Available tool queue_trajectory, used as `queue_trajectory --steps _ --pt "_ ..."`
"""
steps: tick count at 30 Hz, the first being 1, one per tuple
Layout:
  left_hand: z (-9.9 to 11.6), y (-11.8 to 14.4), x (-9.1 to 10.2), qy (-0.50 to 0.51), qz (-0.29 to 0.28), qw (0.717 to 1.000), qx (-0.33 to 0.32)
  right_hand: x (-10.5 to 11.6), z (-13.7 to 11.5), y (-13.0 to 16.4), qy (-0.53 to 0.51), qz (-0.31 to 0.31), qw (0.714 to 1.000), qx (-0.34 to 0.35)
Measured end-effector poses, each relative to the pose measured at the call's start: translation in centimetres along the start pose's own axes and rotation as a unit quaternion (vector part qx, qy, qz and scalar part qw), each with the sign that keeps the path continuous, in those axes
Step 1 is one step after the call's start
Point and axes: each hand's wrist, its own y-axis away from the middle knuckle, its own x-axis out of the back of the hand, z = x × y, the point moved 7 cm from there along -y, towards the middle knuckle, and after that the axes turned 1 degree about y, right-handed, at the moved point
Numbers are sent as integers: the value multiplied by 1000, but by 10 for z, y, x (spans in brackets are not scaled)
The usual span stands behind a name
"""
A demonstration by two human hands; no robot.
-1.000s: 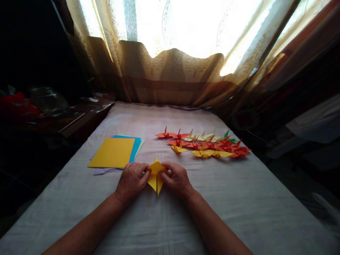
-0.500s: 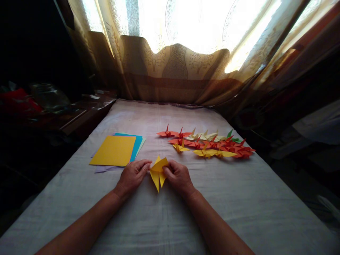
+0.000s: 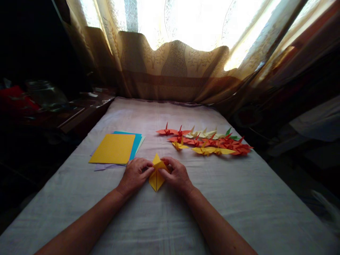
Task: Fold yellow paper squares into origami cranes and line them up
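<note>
Both hands, left (image 3: 135, 174) and right (image 3: 177, 174), pinch the yellow fold (image 3: 156, 174) from either side against the cloth (image 3: 239, 198), midway between its side edges, flattening its creases, with sheets (image 3: 114, 149) and cranes (image 3: 209, 142) beyond.

We note a stack of flat coloured paper sheets (image 3: 115, 149), yellow on top, and a cluster of folded paper cranes (image 3: 209, 141) on the cloth-covered counter (image 3: 239, 198).

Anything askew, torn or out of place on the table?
Nothing stands out. Both hands, left hand and right hand, pinch the yellow folded paper; paper stack lies slightly fanned; folded cranes sit clustered, overlapping, none visibly torn.
</note>
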Motion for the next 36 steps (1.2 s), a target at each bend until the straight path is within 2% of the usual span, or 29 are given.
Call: queue_trajectory --steps 3,9,17,20,24,29,36 --pt "-1 0 0 4 8 1000 1 3 -3 -2 -32 27 999 25" --pt "1 -1 0 5 7 1000 3 6 -18 -6 -24 46 996 77" --pt "7 0 0 1 -25 999 -28 1 -12 -11 -41 35 999 8" --pt "8 -1 -1 -3 -33 999 -20 -3 -6 -9 -52 11 998 -21" --pt "7 -1 -2 -21 -25 999 19 -6 -1 0 24 -8 999 -25" --pt "8 -1 -6 -63 -30 997 21 -11 -7 17 155 0 988 2" --pt "7 0 -8 -80 -29 996 23 -18 -10 23 211 -15 977 0"
